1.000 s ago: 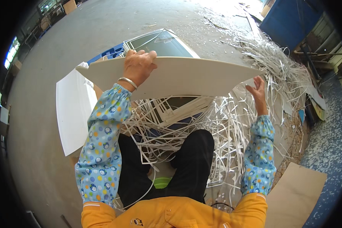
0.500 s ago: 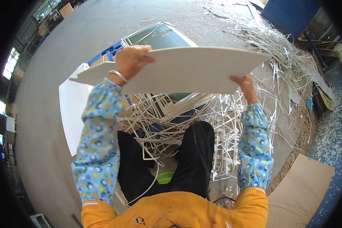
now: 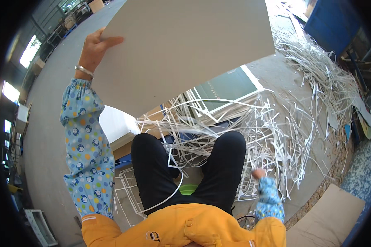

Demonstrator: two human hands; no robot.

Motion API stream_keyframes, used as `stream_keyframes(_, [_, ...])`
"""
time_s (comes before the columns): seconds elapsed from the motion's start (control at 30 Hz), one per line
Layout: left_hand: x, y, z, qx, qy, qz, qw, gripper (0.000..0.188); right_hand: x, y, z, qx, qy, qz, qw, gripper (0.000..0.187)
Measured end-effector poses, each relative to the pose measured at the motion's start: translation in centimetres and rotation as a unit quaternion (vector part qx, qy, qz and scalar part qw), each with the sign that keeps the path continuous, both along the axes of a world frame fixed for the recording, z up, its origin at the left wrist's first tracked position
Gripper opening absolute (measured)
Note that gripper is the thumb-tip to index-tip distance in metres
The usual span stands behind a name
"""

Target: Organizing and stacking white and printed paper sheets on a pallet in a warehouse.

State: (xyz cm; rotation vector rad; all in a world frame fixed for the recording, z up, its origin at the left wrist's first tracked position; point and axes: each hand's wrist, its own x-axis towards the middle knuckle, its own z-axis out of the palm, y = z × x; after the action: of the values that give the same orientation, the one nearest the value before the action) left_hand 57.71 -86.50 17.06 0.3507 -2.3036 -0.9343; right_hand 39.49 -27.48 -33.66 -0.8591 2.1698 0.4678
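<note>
Pale sheet (image 3: 189,45): tilted, up past the knees (image 3: 224,150)
Left hand (image 3: 94,48): pinching its left edge, thumb on near face
Right hand (image 3: 258,173): near white strips (image 3: 272,152), grip's too blurry to tell
One-handed hold: pinch firm, could twist otherwise imo

Daylight is being admitted through windows (image 3: 30,51) at ten o'clock, where highlights are being clipped; glare is being recorded near one o'clock. The sheet (image 3: 185,53), twelve o'clock, is being shaded. Central white strips (image 3: 198,131) are being blurred; rimward edges are being bowed and vignetted.
</note>
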Motion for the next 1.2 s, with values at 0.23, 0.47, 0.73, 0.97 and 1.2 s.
stream_keyframes(0.23, [-4.9,3.5,-0.4,-0.337,-0.07,0.126,0.93,0.018,-1.1,2.4,9.7,-0.365,-0.031,-0.256,0.895,0.024])
stream_keyframes(0.47, [-13.5,10.4,-3.4,-0.394,-0.156,0.06,0.904,0.014,-2.6,-15.3,38.1,-0.688,0.32,0.044,0.65,0.025])
stream_keyframes(0.73, [-16.4,13.8,-10.7,-0.347,-0.142,-0.069,0.924,0.013,-4.5,-29.3,43.3,-0.523,0.352,0.247,0.736,0.039])
stream_keyframes(0.97, [-13.3,12.7,-12.3,-0.376,0.025,0.002,0.926,0.013,-5.5,-31.1,40.5,-0.471,0.335,0.214,0.787,0.025])
stream_keyframes(1.2, [-0.6,8.1,-21.4,-0.056,0.119,0.16,0.978,0.037,-5.0,-31.8,40.5,-0.469,0.359,0.193,0.783,0.027])
